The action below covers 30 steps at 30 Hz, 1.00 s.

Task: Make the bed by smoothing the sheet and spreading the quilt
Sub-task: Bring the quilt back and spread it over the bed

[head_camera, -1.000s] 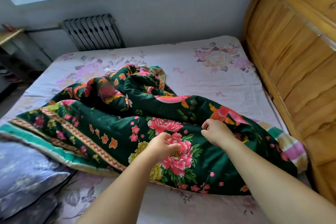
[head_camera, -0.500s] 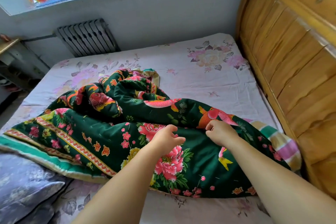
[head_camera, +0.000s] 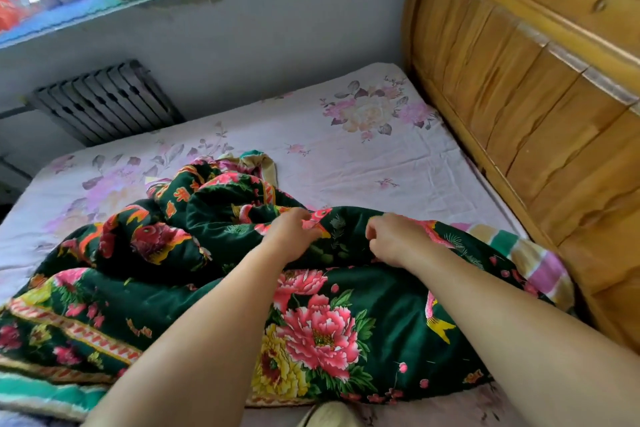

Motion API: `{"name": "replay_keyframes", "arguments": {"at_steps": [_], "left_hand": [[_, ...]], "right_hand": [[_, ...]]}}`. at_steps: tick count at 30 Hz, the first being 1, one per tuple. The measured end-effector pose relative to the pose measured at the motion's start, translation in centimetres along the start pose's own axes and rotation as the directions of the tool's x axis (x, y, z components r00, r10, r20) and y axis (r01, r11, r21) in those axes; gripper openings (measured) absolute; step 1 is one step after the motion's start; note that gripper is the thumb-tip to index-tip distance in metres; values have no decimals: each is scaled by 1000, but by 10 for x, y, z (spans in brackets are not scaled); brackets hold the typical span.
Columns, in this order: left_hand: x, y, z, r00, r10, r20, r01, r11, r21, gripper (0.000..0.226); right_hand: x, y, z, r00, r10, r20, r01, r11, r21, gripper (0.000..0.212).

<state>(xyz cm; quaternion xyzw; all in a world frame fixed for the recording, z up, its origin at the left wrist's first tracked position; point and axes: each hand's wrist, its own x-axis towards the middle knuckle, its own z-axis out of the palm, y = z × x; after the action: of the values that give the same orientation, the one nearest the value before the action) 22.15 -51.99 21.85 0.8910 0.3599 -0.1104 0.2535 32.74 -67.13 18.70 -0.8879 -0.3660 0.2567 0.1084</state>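
Note:
A dark green quilt [head_camera: 166, 288] printed with pink and yellow flowers lies crumpled across the near half of the bed. Under it a pale pink floral sheet [head_camera: 346, 156] covers the mattress, lightly creased at the far right. My left hand [head_camera: 292, 236] and my right hand [head_camera: 394, 241] are side by side on a raised fold at the quilt's middle, fingers curled into the fabric, each gripping it. A striped pink, green and yellow lining [head_camera: 533, 260] shows at the quilt's right end.
A tall wooden headboard [head_camera: 540, 121] runs along the bed's right side. A dark radiator [head_camera: 104, 104] stands against the grey wall beyond the bed, below a window sill [head_camera: 97, 3] with soft toys. A bluish pillow edge [head_camera: 20, 419] shows at the bottom left.
Both hands have moved farther along the quilt, away from me, from the pink flower area to a higher fold. The view has shifted closer and to the right.

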Motion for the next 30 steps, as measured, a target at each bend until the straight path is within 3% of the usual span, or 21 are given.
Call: {"name": "replay_keyframes", "arguments": {"at_steps": [7,11,15,18,23,26,28,30], "left_hand": [[118,-28,6,993,116,17,-117,991,64,36],[188,-74,13,983,124,137,-152,966,211,44],[236,-101,26,939,111,325,-248,874,418,51],[251,-113,41,904,61,424,-283,828,484,55],[250,-119,63,929,124,348,-303,795,526,59],[252,-123,64,950,112,290,-262,792,552,43],[249,-123,63,947,71,315,-229,834,501,26],[241,-118,57,958,24,287,-119,941,318,16]], "right_hand": [[90,-28,-4,998,58,-15,-58,998,-12,33],[155,-44,12,988,151,18,-151,989,6,34],[195,-42,36,966,216,141,-211,976,-48,35],[198,-44,49,923,208,323,-152,970,-192,36],[180,-52,66,863,197,466,-27,938,-346,30],[179,-53,81,836,267,480,-103,935,-341,29],[178,-56,85,831,289,475,-116,926,-359,26],[177,-55,85,834,308,457,-150,925,-350,27]]}}
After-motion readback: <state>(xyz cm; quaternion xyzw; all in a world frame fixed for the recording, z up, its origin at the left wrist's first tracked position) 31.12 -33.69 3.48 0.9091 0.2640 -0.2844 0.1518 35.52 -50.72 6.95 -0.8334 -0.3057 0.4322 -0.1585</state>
